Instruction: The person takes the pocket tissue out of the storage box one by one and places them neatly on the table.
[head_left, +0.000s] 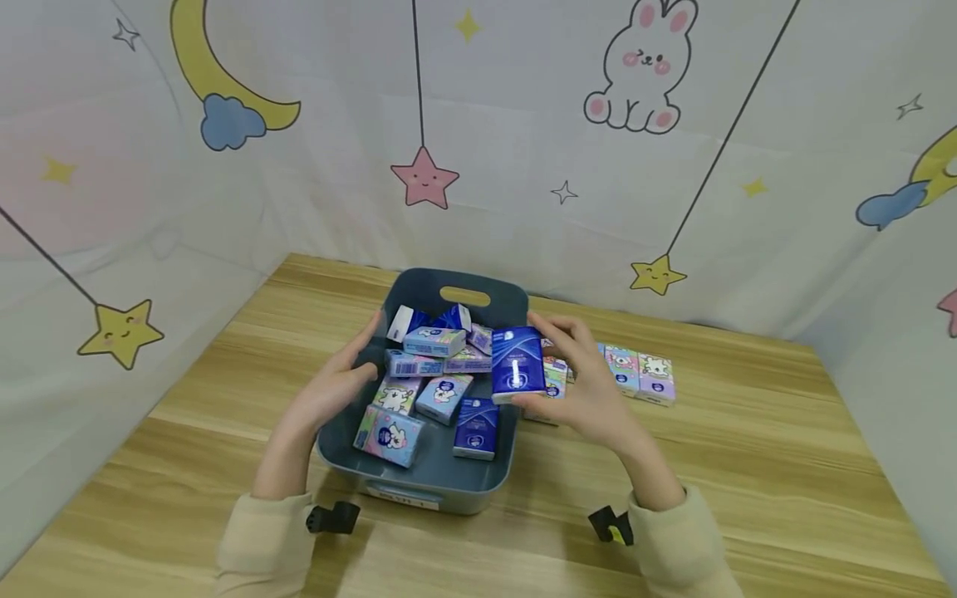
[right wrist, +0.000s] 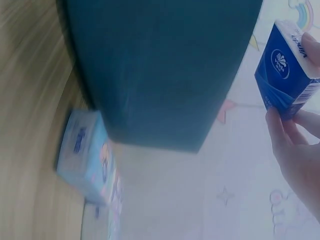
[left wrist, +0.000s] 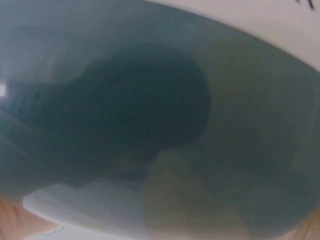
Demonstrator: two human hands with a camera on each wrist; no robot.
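A dark blue tissue pack [head_left: 517, 364] is pinched between the fingers and thumb of my right hand [head_left: 591, 390], raised over the right rim of the bin. The right wrist view shows the same tissue pack [right wrist: 284, 70] with "Vinda" on it. At the left rim of the grey-blue bin [head_left: 344, 453] lies my left hand [head_left: 325, 399], its fingers fairly straight and its thumb over the inside. Several tissue packs lie loosely in the bin, among them a cartoon pack [head_left: 389, 435] and a dark blue pack [head_left: 475, 428]. The left wrist view is mostly blurred bin wall [left wrist: 250, 125].
Right of the bin, several cartoon tissue packs [head_left: 656, 379] stand in a row on the wooden table [head_left: 748, 465], partly behind my right hand. White printed cloth [head_left: 508, 166] hangs behind and at both sides of the table.
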